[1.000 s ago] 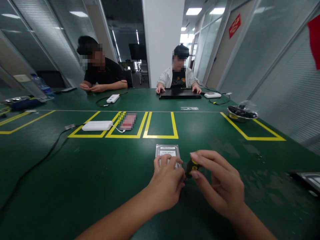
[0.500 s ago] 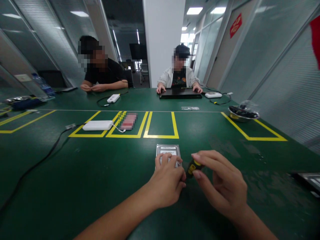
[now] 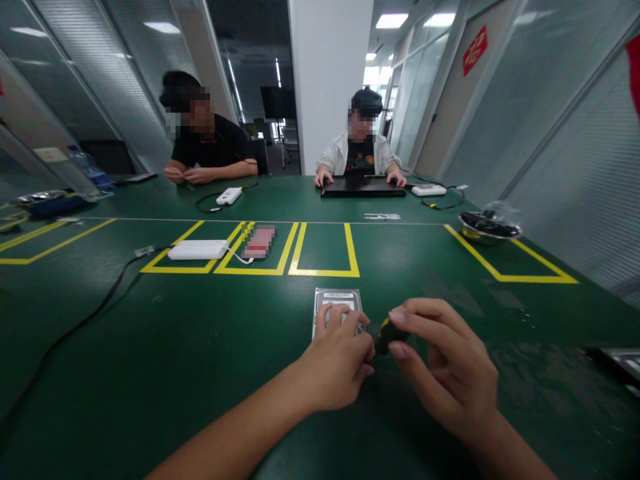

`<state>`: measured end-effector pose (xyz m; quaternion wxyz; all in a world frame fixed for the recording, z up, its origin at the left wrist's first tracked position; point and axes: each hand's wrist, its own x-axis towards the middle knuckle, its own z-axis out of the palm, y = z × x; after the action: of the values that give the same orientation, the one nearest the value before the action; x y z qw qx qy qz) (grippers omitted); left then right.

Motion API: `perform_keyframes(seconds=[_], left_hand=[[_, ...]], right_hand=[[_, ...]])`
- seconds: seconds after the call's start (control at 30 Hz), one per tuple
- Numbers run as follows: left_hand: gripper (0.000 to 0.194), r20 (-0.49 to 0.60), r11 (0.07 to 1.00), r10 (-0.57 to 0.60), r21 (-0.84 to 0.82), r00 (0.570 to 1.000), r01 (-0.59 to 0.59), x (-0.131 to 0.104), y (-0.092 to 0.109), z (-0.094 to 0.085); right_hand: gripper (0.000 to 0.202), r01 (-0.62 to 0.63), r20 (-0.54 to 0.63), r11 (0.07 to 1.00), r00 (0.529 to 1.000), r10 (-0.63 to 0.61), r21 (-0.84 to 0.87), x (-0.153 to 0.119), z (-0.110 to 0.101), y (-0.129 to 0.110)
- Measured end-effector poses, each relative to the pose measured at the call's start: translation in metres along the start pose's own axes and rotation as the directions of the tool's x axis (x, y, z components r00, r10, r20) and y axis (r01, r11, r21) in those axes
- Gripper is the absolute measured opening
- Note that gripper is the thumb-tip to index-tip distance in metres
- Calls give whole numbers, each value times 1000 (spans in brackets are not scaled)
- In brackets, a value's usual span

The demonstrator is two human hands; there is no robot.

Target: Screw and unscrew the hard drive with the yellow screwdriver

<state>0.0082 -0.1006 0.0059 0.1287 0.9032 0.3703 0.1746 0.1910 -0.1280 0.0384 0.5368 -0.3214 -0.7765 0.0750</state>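
A silver hard drive with a pale label lies on the green table in front of me. My left hand is closed over its near part, fingers bent across the top, and covers much of it. Just to the right, my right hand pinches a stubby screwdriver with a black-and-yellow handle between thumb and fingertips. Its handle is close beside the left hand's fingers. The screwdriver's tip is hidden from view.
Yellow tape rectangles mark the table; a white power bank and a pinkish phone lie on them. A metal bowl holds dark items at right. Two people sit opposite, one with hands on a black panel.
The screwdriver handle has turned in my right fingers, so less of its yellow marking shows. My left hand stays on the hard drive. The view has shifted slightly.
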Motion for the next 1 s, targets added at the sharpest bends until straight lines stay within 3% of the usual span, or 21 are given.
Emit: perform_keyframes(seconds=[0.37, 0.57, 1.0], left_hand=[[16, 5, 1000, 20, 4, 1000, -20, 0, -3, 3], [12, 14, 1000, 25, 5, 1000, -25, 1, -3, 3], [13, 0, 1000, 29, 10, 1000, -29, 1, -4, 5]], right_hand=[[41, 3, -43, 999, 999, -4, -32, -1, 0, 0], [44, 6, 17, 1000, 1000, -6, 12, 0, -2, -3], [43, -23, 12, 999, 1000, 23, 27, 0, 0, -1]])
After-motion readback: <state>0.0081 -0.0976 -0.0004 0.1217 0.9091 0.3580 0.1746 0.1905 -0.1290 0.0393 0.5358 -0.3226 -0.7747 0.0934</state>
